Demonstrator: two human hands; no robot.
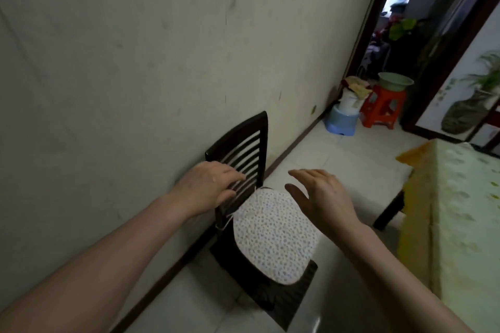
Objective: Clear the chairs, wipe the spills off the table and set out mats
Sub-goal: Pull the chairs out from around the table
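Note:
A dark wooden chair [240, 140] with a slatted back stands against the wall. A white flower-print cushion [273, 235] lies on its seat, tied to the back by a thin string. My left hand [208, 186] reaches to the chair's slats, fingers extended at the bars, holding nothing. My right hand [322, 197] hovers open above the cushion's far right edge, fingers spread. The table [460, 211], under a pale green patterned cloth, fills the right edge.
A red plastic stool [384, 108] carrying a green basin [395, 81] and a blue stool [341, 121] with a white bucket stand by the far doorway. Pale tiled floor runs between chair and table. A dark table leg [389, 211] stands close to the chair.

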